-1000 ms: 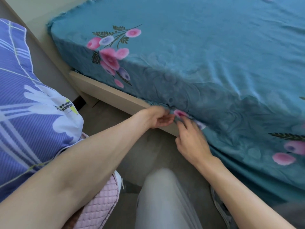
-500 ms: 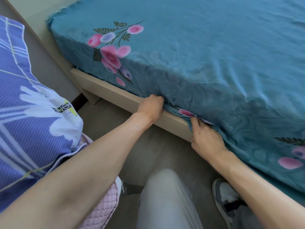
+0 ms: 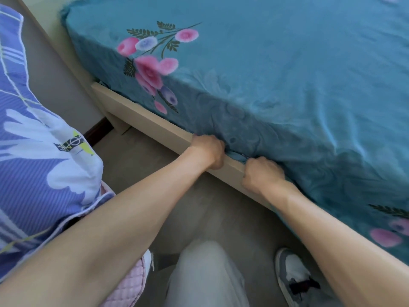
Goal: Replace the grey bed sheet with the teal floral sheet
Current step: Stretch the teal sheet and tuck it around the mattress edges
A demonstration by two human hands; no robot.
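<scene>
Teal cotton covers the whole mattress: the teal floral sheet (image 3: 276,69) lies across the top from about 11 o'clock round to 3 o'clock and drops over the near side down to the pale wooden bed rail (image 3: 141,117). Its top is fairly smooth with soft ripples towards 3 o'clock, while the side face is rumpled and shows a tone-on-tone leaf pattern. A spray of pink and lilac flowers with dark green leaves sits at the corner near 12 o'clock, and another pink bloom shows at the edge near 4 o'clock.

Both bare arms reach from 6 o'clock up to the middle of the frame. The left hand (image 3: 207,151) sits knuckles-up on the rail, fingers curled down into the gap where the sheet's hem meets the wood; they are hidden there, so I cannot tell whether they clutch the fabric. The right hand (image 3: 262,173) is just beside it towards 4 o'clock, fist bunched against the hem, fingers tucked under the mattress edge and likewise out of sight. A bunched fold of teal shows between the two hands.

At 9 o'clock a blue-and-white striped quilt (image 3: 37,151) rests over a pink quilted cushion (image 3: 128,289). A grey trouser knee (image 3: 205,273) and a grey-and-white sneaker (image 3: 292,273) stand on the grey floor (image 3: 141,165) at 6 o'clock.
</scene>
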